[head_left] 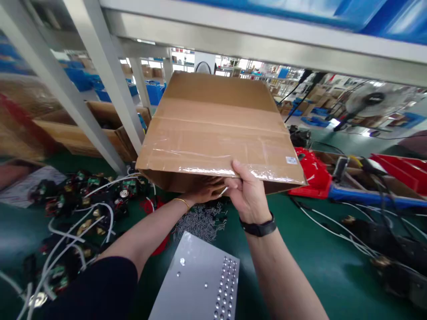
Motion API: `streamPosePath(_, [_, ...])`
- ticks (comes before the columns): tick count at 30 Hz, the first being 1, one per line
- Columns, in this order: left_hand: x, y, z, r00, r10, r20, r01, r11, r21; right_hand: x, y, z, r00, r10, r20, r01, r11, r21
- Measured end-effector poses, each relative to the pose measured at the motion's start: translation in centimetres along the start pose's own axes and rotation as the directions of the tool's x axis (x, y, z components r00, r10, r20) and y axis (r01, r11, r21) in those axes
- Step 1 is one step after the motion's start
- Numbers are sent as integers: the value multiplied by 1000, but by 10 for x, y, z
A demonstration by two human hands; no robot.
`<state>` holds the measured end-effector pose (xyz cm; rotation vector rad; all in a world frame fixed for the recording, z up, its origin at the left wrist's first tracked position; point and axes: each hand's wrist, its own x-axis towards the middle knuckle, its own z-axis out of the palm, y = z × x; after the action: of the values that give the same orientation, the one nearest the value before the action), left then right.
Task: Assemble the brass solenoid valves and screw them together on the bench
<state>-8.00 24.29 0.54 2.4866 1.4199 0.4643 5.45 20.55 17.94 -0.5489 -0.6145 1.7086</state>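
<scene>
A large cardboard box (216, 129) is tilted with its open side toward me, clear tape shining along the lower edge. My right hand (248, 191), wearing a black wristband, grips that edge with the thumb on top. Just under the edge, in shade, is my left hand (207, 190), its fingers stretched toward the right hand; the fingertips are partly hidden. A thin pale stick-like piece (223, 191) shows between the two hands, too small to name. Below them lies a pile of small metal screws (202, 222), behind a grey metal plate (196, 280) with rows of round studs.
Small device assemblies with white cables (83, 213) crowd the left. Red bins (313, 173) and a blue-edged bin (370, 195) stand right, with black cabled parts (367, 231) before them. A metal shelf frame (267, 38) crosses overhead; its post (110, 80) rises left.
</scene>
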Motion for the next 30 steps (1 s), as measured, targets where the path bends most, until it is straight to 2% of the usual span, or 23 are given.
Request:
streamPosePath(2, [2, -3, 3, 1000, -7, 9, 7, 1000, -2, 8, -2, 0, 1000, 20, -3, -20, 1000, 4])
streamPosePath(5, [3, -7, 6, 999, -6, 38, 6, 1000, 2, 32, -4, 5, 994, 108, -33, -107, 994, 38])
streamPosePath(8, [3, -8, 6, 999, -8, 38, 8, 1000, 18, 44, -2, 8, 994, 113, -14, -112, 993, 48])
streamPosePath(13, [2, -7, 6, 999, -38, 14, 37, 999, 40, 32, 3, 1, 999, 46, -24, -44, 998, 54])
streamPosePath(21, [5, -5, 10, 998, -64, -13, 65, 997, 39, 24, -2, -10, 999, 22, -46, -23, 999, -25])
streamPosePath(30, [7, -3, 11, 995, -101, 1, 101, 995, 25, 36, -10, -7, 989, 126, -72, -129, 991, -31])
